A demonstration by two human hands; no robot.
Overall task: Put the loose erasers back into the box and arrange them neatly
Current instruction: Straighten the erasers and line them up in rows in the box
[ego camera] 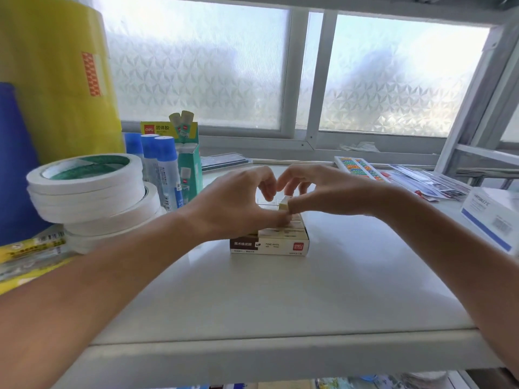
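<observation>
- Right now the right hand [323, 192] pinches one pale yellow eraser [284, 204] between thumb and curled fingers, holding it upright just above the box [269, 244].
- The left hand [236, 204] reaches in from the other side with its fingers curled; its thumb tip meets the right thumb at the eraser's lower edge, and its other fingertips hang over the box. Whether this hand actually grips anything cannot be told, since the hands hide the spot.
- The box is a low brown-and-cream carton with printed text on its near face, lying flat on the shelf [280, 304] directly under both hands. Cream erasers lie in rows inside it, touching one another; the hands cover most of them, so they cannot be counted. Only the one eraser is seen out of the box.
- The shelf is a smooth, pale grey board with a thick front edge. Behind it stands a window [196, 74] of frosted, patterned glass in two panes with a grey frame.
- To the left, well apart from the box, sits a stack of white tape rolls [90, 192], and behind them three blue glue sticks [165, 169] beside a green display carton [191, 164].
- Farther left stands a large yellow roll [53, 80], with a blue object [14, 164] in front of it.
- To the right lie a small coloured abacus [359, 167], some packaged sheets, and a white box with a blue stripe [491, 220] at the edge.
</observation>
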